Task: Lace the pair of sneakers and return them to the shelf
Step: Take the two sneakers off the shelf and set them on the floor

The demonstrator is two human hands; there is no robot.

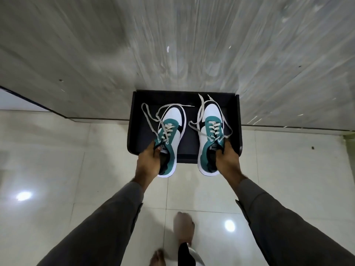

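I hold a pair of white, teal and black sneakers over a low black shelf (134, 120) that stands against the wall. My left hand (148, 160) grips the left sneaker (172, 129) at its collar. My right hand (226, 158) grips the right sneaker (210, 120) the same way. Both toes point to the wall and their heels overhang the shelf's front edge. Cream laces are threaded through the eyelets, and their loose ends (148, 118) trail untied over the shelf.
A grey wood-grain wall (172, 45) rises behind the shelf. Glossy cream floor tiles (57, 160) spread in front. My bare feet (184, 229) stand below, beside a black and white item (189, 254) on the floor.
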